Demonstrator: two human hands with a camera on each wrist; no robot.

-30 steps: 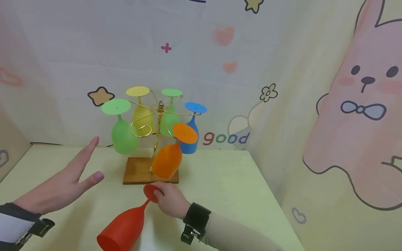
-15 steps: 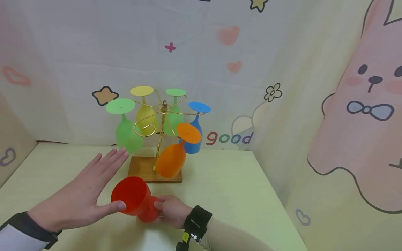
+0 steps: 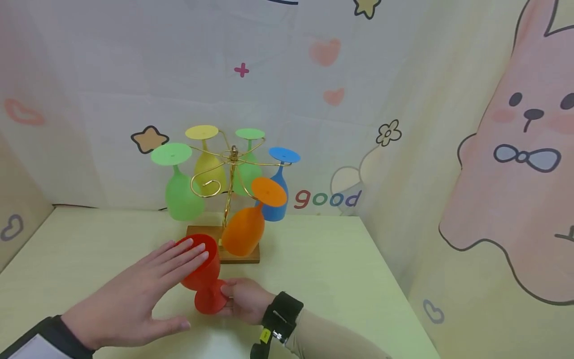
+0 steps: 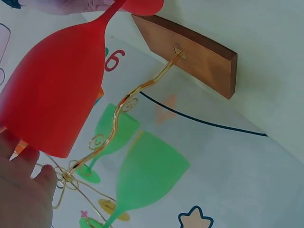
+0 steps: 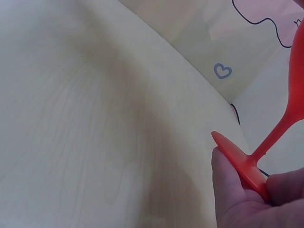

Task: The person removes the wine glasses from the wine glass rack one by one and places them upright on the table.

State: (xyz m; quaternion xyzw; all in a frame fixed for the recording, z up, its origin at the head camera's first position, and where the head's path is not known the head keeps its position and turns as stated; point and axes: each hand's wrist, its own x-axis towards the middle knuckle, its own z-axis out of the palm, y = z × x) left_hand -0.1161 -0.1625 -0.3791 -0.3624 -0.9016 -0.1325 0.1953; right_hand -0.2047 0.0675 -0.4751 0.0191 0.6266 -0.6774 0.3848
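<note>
My right hand (image 3: 248, 301) pinches the round foot of a red plastic wine glass (image 3: 204, 273) between thumb and fingers. The foot (image 5: 242, 164) shows edge-on in the right wrist view. The glass is tilted, its bowl up and away from me, the mouth partly visible. My left hand (image 3: 130, 301) is flat, with straight fingers across the bowl's rim and the thumb held apart. In the left wrist view the left fingers lie right at the rim of the red bowl. Behind stands a gold wire glass rack (image 3: 227, 204) with a front-left arm ending in a curl.
Upside down on the rack hang an orange glass (image 3: 244, 232), a blue glass (image 3: 274, 212), a yellow glass (image 3: 211, 172) and two green ones, the nearer green glass (image 3: 184, 199) at left. A wooden base (image 3: 244, 259) supports it on the pale table (image 3: 323, 279). A printed cloth backs the table.
The red glass has swung from mouth-down toward me to mouth-up, nearer the rack base. My left hand has moved right, its fingers now over the rim. The right hand keeps its pinch.
</note>
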